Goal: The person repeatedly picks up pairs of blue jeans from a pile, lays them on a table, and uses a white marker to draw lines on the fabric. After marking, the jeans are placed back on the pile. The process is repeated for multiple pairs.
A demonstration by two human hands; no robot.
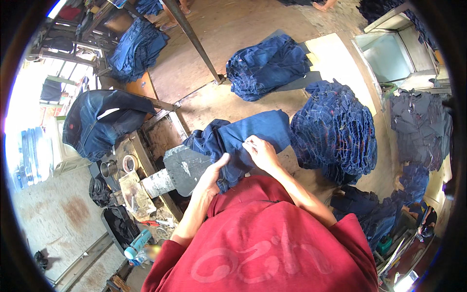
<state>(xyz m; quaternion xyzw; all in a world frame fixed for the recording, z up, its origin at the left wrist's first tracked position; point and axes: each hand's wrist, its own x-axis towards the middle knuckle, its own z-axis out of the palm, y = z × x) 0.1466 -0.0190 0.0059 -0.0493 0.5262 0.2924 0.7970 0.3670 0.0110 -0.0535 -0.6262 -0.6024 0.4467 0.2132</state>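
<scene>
A pair of dark blue jeans (255, 127) lies bunched in front of me, its bulkier left end overlapping a worn black board (182, 171). My left hand (210, 176) is closed on the near left edge of the denim, thumb on top and the other fingers partly hidden by the cloth. Farther right, my right hand (261, 153) pinches the jeans between thumb and fingertips on the smoother stretch of leg. That leg's right end reaches a tall stack of folded jeans (335, 131).
Another jeans pile (265, 65) lies beyond, and more jeans (104, 121) drape at left. A slanting metal post (194, 41) rises at far left. The left bench holds a tape roll (130, 164); a teal bottle (138, 244) is nearer. Dark garments (421, 124) are piled at right.
</scene>
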